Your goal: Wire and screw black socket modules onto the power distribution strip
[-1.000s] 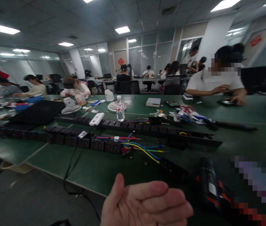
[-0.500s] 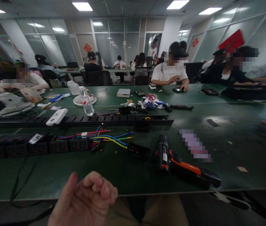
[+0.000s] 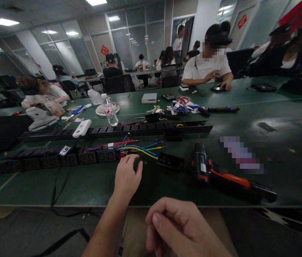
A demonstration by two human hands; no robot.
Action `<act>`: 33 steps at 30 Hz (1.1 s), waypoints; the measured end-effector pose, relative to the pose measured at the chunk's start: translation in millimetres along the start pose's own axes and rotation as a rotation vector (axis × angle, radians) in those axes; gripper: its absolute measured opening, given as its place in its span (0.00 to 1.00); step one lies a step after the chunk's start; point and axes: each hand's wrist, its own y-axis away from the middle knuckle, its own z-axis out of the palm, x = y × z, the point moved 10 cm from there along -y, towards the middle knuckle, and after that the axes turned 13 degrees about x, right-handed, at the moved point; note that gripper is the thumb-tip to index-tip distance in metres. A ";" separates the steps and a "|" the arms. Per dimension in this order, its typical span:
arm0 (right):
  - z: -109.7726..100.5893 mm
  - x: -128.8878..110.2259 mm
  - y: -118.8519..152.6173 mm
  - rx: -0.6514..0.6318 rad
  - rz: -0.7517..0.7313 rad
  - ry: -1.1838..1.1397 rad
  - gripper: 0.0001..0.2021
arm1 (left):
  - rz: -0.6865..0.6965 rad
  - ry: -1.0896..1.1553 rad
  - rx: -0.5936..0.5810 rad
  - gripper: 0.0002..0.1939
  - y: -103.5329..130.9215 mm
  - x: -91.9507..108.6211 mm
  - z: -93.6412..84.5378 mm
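My left hand (image 3: 128, 173) reaches palm down over the table beside the wire ends. Its thumb and index finger are apart, with the other fingertips partly hidden. Just past it, blue, red and yellow-green wires (image 3: 140, 150) come out of the end of a black power strip (image 3: 86, 157) with sockets. A black end piece (image 3: 170, 162) lies at the wires' far end, and a small brass-coloured screw (image 3: 145, 163) is right of my thumb. My right hand (image 3: 176, 226) is closed near the table's front edge, fingers curled under the thumb; whatever they hold is hidden.
A black and orange cordless screwdriver (image 3: 203, 167) lies to the right. Behind are a second power strip (image 3: 129, 128), a white adapter (image 3: 82, 128), a water bottle (image 3: 110, 112) and red-handled scissors (image 3: 182, 100). A person (image 3: 209, 64) sits across the green table (image 3: 86, 192).
My left hand has turned from palm up to palm down and moved forward to the wire ends. My right hand has come into view at the bottom. The view has shifted and tilted.
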 end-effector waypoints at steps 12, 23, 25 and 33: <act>-36.2 -1.4 -7.4 0.211 -0.144 0.220 0.09 | 0.231 -0.180 -0.128 0.13 11.7 -10.9 53.5; -61.8 5.3 -9.8 0.318 -0.144 0.411 0.10 | 0.263 -0.172 -0.196 0.07 16.2 -9.0 59.3; -71.1 3.2 -7.3 0.372 -0.189 0.496 0.11 | 0.248 -0.149 -0.195 0.07 17.5 -7.8 57.3; -207.5 -27.6 30.4 0.879 -0.372 1.163 0.21 | -0.166 0.390 -0.132 0.09 12.3 -41.9 44.1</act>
